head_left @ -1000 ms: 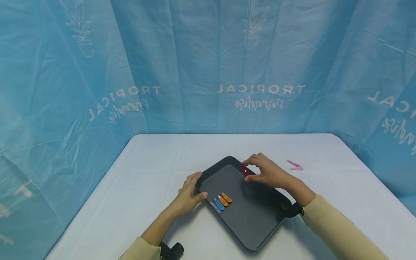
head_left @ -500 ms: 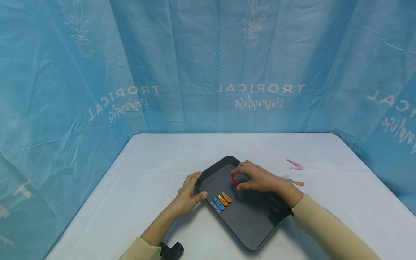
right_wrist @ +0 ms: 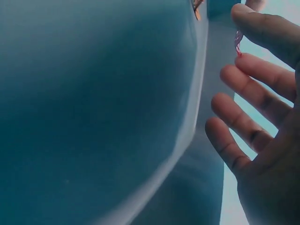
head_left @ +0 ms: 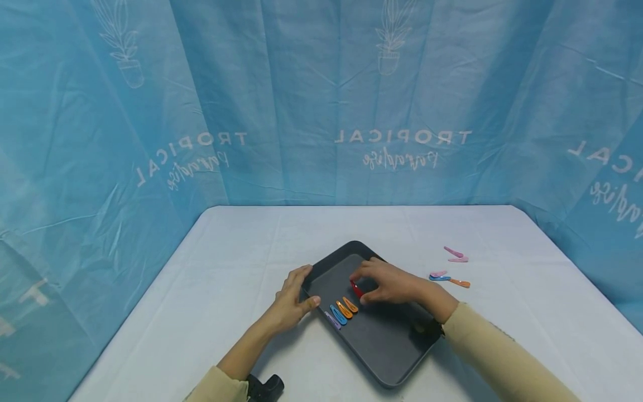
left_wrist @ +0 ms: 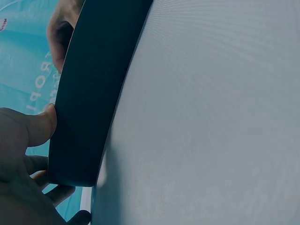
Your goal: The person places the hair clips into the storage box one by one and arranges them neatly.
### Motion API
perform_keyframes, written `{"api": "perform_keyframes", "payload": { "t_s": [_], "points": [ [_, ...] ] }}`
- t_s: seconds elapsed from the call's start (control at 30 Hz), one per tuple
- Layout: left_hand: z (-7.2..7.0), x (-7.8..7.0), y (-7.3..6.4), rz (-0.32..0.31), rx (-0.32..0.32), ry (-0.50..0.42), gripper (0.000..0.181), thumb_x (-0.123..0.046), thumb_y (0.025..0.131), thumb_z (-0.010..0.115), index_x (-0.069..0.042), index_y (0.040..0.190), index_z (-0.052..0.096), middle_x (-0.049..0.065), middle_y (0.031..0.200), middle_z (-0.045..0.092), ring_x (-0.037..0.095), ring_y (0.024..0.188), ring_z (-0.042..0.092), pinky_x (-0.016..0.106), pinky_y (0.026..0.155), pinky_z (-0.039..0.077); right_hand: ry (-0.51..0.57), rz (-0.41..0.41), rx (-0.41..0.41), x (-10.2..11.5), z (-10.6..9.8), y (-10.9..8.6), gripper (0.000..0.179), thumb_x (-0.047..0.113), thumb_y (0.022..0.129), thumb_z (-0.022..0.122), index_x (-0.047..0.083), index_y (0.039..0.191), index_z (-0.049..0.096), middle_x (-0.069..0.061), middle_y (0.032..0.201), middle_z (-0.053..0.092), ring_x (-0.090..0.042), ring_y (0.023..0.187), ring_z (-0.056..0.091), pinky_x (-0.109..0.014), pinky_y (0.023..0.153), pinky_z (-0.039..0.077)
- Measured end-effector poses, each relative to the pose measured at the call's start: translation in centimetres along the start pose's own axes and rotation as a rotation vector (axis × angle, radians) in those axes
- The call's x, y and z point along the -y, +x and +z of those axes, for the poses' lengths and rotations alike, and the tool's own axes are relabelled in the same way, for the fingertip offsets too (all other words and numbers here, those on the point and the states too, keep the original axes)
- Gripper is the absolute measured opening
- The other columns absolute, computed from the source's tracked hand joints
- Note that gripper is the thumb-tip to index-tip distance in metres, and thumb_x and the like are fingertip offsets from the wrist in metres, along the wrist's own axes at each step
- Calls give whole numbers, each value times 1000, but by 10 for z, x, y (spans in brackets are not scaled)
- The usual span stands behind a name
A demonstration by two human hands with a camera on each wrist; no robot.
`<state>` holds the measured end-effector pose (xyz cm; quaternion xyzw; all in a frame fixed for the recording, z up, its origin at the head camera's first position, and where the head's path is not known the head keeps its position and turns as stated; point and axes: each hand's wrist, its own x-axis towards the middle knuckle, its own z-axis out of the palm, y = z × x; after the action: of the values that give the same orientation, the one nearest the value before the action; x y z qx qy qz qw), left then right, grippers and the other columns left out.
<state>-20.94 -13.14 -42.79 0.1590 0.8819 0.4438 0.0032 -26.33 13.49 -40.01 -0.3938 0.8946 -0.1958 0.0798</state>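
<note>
A dark grey baking tray (head_left: 387, 352) lies at an angle on the white table. My left hand (head_left: 290, 302) holds its left corner, thumb on one side and fingers along the other; in the left wrist view the thumb (left_wrist: 43, 125) presses at the rim. Low over the tray, my right hand (head_left: 389, 283) pinches a red snap hair clip (head_left: 357, 289) between thumb and index finger, other fingers spread in the right wrist view. Beside it, a row of clips lies in the tray: purple (head_left: 332, 320), blue (head_left: 338, 315) and two orange ones, the nearest being an orange clip (head_left: 350, 304).
Right of the tray, on the table, lie a pink clip (head_left: 438, 273), a blue clip (head_left: 438, 278) and an orange clip (head_left: 460, 283) close together. Farther back are more pink clips (head_left: 454, 252). A blue printed curtain (head_left: 301, 100) hangs behind the table.
My right hand has carried the red clip from the tray's far right rim leftward and toward the row. Clips on the table behind the arm have come into sight. The left hand stays put.
</note>
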Motion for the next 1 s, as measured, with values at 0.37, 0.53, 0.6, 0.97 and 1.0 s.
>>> {"api": "perform_keyframes", "payload": {
  "t_s": [0.37,0.53,0.6,0.97,1.0],
  "points": [
    [0,0,0,3,4,-4,71,-18,89,64,-5,148,27,15,151,26,39,142,20,74,104,7,-1,10,39,-1,10,2,46,30,83,72,17,125,60,4,120,58,-14,109,49,-40,94,46],
    [0,0,0,5,1,-4,70,-17,89,63,-5,148,27,16,151,25,39,142,20,75,103,6,-20,6,48,-3,13,4,47,33,82,72,19,125,61,6,118,58,-12,105,47,-37,91,46],
    [0,0,0,5,1,-2,70,-18,89,63,-5,148,27,16,152,25,39,142,19,75,103,6,-29,8,49,-3,14,4,47,34,82,73,19,124,61,6,117,58,-11,104,47,-37,91,46],
    [0,2,0,12,6,7,70,-19,89,64,-4,147,28,16,151,26,40,141,21,74,103,8,-76,-8,65,-6,17,6,47,38,81,73,24,124,61,7,118,54,-11,105,43,-35,90,44],
    [0,2,0,11,7,8,70,-19,89,64,-4,147,28,16,151,26,40,141,21,75,103,8,-78,-8,66,-6,17,6,47,38,81,73,24,124,61,7,118,54,-11,105,43,-35,90,44]
  ]
}}
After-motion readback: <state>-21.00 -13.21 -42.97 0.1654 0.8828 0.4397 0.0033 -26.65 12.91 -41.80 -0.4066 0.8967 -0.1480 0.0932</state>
